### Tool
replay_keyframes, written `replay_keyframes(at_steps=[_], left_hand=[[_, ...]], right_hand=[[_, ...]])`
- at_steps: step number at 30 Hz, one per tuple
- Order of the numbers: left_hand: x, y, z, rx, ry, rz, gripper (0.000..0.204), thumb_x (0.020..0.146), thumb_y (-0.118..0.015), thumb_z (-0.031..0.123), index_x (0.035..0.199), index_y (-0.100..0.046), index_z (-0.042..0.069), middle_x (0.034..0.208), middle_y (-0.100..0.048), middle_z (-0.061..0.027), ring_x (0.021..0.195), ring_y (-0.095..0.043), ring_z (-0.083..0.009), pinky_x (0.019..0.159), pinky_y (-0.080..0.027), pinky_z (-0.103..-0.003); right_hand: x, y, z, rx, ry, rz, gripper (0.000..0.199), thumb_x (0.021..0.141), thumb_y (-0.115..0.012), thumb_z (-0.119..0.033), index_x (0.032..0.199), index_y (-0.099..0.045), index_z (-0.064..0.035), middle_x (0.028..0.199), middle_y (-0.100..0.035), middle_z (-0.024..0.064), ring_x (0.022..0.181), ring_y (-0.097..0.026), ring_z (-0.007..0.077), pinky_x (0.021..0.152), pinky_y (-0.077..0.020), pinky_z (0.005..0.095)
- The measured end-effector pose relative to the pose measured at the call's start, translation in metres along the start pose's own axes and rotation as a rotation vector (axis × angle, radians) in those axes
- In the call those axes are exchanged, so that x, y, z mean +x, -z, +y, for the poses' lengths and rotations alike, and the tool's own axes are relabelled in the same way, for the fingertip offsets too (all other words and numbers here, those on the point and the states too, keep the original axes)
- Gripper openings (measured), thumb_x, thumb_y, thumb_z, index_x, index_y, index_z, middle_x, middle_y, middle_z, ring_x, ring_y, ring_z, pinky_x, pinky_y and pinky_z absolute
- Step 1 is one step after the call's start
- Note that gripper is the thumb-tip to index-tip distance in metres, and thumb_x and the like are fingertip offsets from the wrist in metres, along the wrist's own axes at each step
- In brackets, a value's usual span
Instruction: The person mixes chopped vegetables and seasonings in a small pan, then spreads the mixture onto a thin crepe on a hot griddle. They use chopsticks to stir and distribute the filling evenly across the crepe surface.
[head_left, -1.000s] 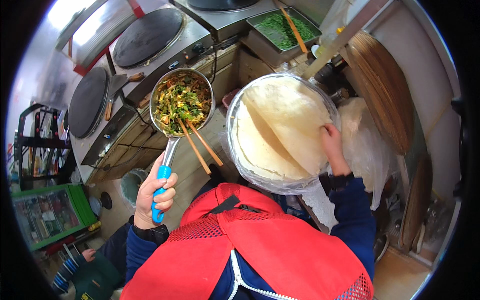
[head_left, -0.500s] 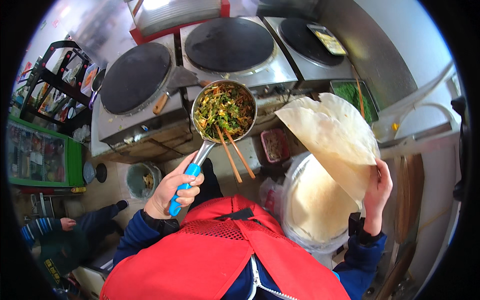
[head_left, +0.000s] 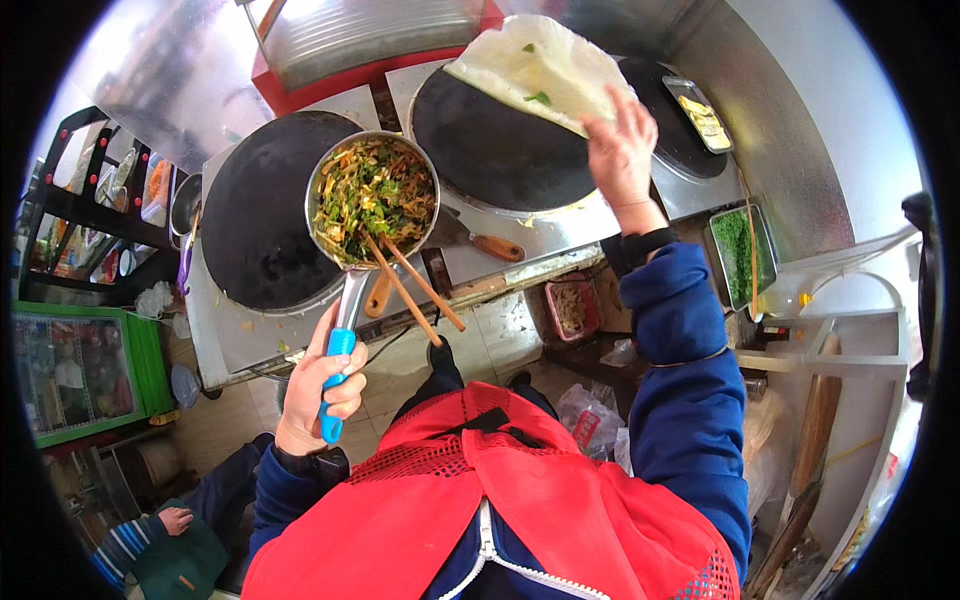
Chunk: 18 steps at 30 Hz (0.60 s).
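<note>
Still clasps the steel pan (head_left: 351, 300) by its blue handle (head_left: 341, 341) in the left hand (head_left: 325, 380), with fingers wrapped right round, between 10 and 11 o'clock, with chopsticks (head_left: 402, 291) resting in the vegetable filling (head_left: 360, 192) as before. Half a second ago, held the flatbread (head_left: 550, 75) at 3 o'clock; now has it between 12 and 1, over the far part of the middle griddle (head_left: 480, 160). Meets its 4 o'clock edge with the right hand (head_left: 620, 145), half spread; cannot tell whether pinching it.
</note>
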<state>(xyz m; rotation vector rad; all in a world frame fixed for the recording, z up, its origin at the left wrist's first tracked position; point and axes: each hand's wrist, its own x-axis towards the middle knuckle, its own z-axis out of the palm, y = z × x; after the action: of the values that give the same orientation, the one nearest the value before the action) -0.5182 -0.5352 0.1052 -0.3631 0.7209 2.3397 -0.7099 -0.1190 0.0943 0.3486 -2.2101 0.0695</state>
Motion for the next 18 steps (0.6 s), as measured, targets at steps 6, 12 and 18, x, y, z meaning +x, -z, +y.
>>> replay_keyframes(at_steps=[6,12,18], left_hand=[[0.002,0.015,0.014,-0.106,-0.03,-0.024,0.074,0.087,-0.04,-0.005,0.15,-0.017,0.028,0.085,-0.039,-0.0089,0.045,-0.03,-0.0065,0.035,-0.027,-0.02],[0.024,0.004,0.022,-0.024,-0.043,0.045,0.073,0.089,-0.042,-0.002,0.15,-0.015,0.028,0.084,-0.039,-0.0075,0.046,-0.031,-0.006,0.036,-0.029,-0.02],[0.07,-0.042,0.011,0.072,0.011,-0.022,0.076,0.087,-0.046,-0.001,0.15,-0.015,0.028,0.085,-0.042,-0.0045,0.049,-0.034,-0.0056,0.04,-0.03,-0.02]], right_hand=[[-0.058,-0.045,-0.022,-0.023,-0.001,-0.515,0.019,0.078,-0.061,-0.008,0.093,-0.069,-0.0163,0.12,-0.058,0.0085,0.113,-0.052,0.0268,0.102,-0.0304,0.0506],[-0.079,-0.049,-0.011,0.055,0.018,-0.496,0.019,0.08,-0.056,-0.01,0.094,-0.066,-0.0151,0.115,-0.06,0.0079,0.11,-0.052,0.0259,0.1,-0.0296,0.0544],[-0.049,-0.006,-0.006,0.475,-0.003,-0.493,0.061,0.068,-0.076,-0.021,0.126,-0.057,-0.0186,0.122,-0.054,0.0134,0.104,-0.054,0.0295,0.095,-0.0382,0.0453]])
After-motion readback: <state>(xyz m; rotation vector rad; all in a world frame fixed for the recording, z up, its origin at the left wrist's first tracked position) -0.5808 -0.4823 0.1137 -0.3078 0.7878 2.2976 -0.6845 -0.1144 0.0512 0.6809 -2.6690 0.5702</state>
